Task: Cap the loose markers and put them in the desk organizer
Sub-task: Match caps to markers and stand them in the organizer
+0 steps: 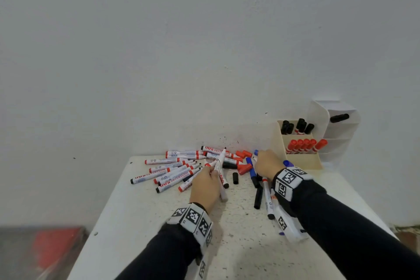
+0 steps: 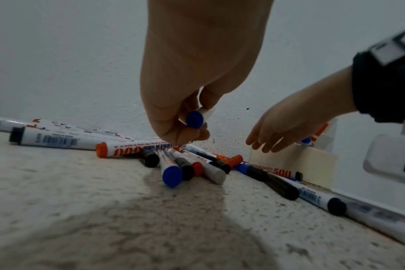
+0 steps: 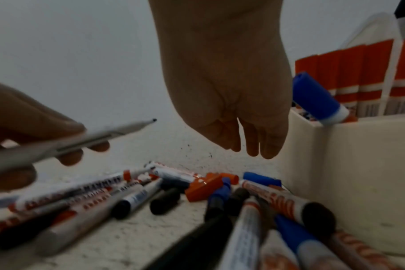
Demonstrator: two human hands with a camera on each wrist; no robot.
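Note:
My left hand (image 1: 212, 169) grips an uncapped white marker (image 1: 220, 166) and holds it above the pile, dark tip pointing up and away; its blue butt end (image 2: 194, 119) faces the left wrist camera. My right hand (image 1: 264, 161) hovers with straight fingers (image 3: 251, 144) and holds nothing, just left of the cream desk organizer (image 1: 302, 161). Below it lie loose caps: a blue cap (image 3: 261, 180), red caps (image 1: 244, 168) and a black cap (image 1: 235, 178). Several uncapped markers (image 1: 172, 170) lie in a heap left of my left hand. Capped red, black and blue markers stand in the organizer.
The speckled white table (image 1: 159, 234) stands against a white wall; its left edge runs diagonally. More markers (image 1: 268, 198) lie under my right forearm. A white tiered shelf (image 1: 336, 129) rises behind the organizer at the far right. A red object (image 1: 54, 248) is on the floor, left.

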